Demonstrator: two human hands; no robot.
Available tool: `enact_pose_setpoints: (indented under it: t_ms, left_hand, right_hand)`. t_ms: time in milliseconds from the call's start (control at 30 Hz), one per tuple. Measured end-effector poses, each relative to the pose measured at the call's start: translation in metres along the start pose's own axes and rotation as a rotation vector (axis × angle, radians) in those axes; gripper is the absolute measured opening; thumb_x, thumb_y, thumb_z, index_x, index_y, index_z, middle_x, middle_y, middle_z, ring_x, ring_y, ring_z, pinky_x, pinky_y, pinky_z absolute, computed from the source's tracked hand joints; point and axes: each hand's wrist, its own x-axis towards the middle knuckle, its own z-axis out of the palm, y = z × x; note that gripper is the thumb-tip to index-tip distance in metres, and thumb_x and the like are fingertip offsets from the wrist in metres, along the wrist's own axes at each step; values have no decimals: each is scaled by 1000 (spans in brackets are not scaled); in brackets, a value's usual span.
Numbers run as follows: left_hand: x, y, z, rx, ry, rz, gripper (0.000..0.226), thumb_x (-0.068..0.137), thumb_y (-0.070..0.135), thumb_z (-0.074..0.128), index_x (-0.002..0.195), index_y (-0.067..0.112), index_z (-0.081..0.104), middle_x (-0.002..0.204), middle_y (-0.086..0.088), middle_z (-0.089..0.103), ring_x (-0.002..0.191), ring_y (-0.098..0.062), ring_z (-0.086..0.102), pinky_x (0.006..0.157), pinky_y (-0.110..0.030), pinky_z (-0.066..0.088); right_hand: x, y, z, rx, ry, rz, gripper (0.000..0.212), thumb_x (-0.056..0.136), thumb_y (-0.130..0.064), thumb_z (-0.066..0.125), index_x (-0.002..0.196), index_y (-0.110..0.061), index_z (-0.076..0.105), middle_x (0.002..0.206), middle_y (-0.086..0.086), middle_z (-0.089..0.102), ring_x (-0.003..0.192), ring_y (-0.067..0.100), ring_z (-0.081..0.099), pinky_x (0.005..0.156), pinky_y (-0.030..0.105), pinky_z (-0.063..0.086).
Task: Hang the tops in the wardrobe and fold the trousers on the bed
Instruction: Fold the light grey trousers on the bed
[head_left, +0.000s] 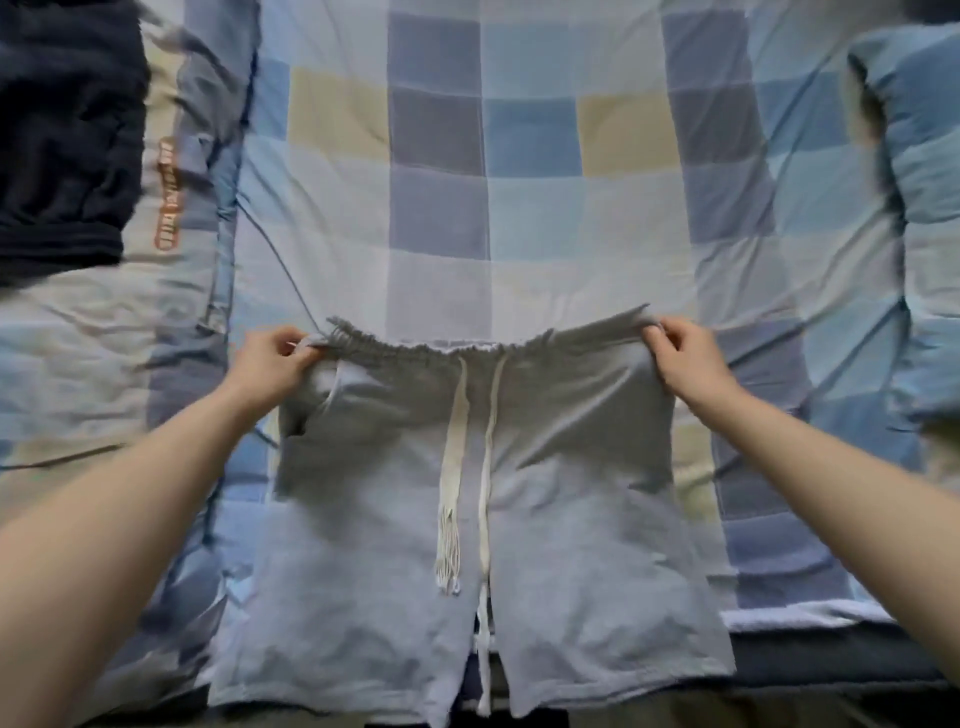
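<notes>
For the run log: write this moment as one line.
stage: laying out to fold | item: grey shorts, on checked bedding | left hand: grips waistband corner | right hand: grips opposite corner | dark garment: far left

The dark garment (62, 135) is cut off at the left edge — the orange print (167, 195) beside it too blurred to read.

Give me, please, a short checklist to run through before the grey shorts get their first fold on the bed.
1. Left hand pinching one waistband corner: ok.
2. Right hand pinching the other corner: ok.
3. Grey drawstring jersey shorts spread flat, front up: ok, slight creases.
4. Cream drawstring cords tucked away: not ok, trailing down the front.
5. Leg hems on the checked blue quilt: not ok, past the bed edge.
6. Back side smooth: cannot tell.
</notes>
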Motion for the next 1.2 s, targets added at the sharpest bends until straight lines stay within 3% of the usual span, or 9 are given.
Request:
enact_pose_setpoints:
  t_ms: [133,333,433,500,600,767,900,1067,1200]
  left_hand:
    - [26,-15,14,-80,-9,-29,12,95,8,56,101,3,66,85,-13,61,64,-13,47,42,-5,33]
    - [77,18,-11,-118,56,26,12,95,11,56,103,6,63,78,-8,59,60,-5,52,54,-14,40]
    - [112,39,-13,-44,131,28,34,95,15,54,126,2,57,111,-19,64,97,-27,62,84,-35,51]
    - [116,46,-1,85,140,9,46,95,16,53,139,5,45,134,-19,56,121,-34,54,104,-41,42]
    - [76,46,43,193,95,91,45,88,11,58,132,4,50,132,-21,56,121,-39,52,102,-43,40]
    - [-41,26,136,89,-232,65,11,85,5,56,95,7,62,94,-16,67,91,-33,62,80,-37,48]
    - [-116,8,184,39,-496,-110,11,87,14,57,77,17,60,82,-9,71,84,-29,67,76,-35,53]
    - [-167,1,211,5,-665,-270,5,86,15,61,88,10,59,89,-16,70,77,-34,69,73,-43,57]
    - [-185,1,200,-162,-1164,-551,11,92,10,60,90,9,50,79,-10,65,48,-18,65,48,-29,53]
  right_hand:
    - [25,23,18,-36,47,19,37,98,-17,48,62,-19,40,58,-3,40,68,21,43,61,32,26]
    - [83,-8,-5,-111,140,-102,31,99,-21,47,72,-7,51,70,15,48,71,20,44,60,34,27]
    - [128,-21,-5,-159,161,1,29,98,-24,46,104,1,60,103,23,62,98,28,58,85,38,42]
    - [141,-23,6,-226,159,106,40,96,-22,48,131,-3,50,131,20,55,121,34,50,100,36,37]
    - [119,-22,39,-287,87,35,40,94,-14,50,133,-5,49,133,18,54,121,34,50,101,34,36]
    - [24,-10,96,-383,-307,-329,39,90,-4,53,128,-5,54,127,22,51,116,36,50,98,36,37]
    - [-35,-5,126,-585,-639,-616,60,88,0,49,144,-18,37,148,6,34,125,30,41,102,40,39]
    - [-72,-3,157,-781,-744,-815,71,89,-1,46,151,-22,19,157,-2,19,141,25,21,105,39,37]
    - [-73,1,162,-790,-748,-737,64,91,-6,48,149,-19,25,158,1,16,145,22,15,112,37,27]
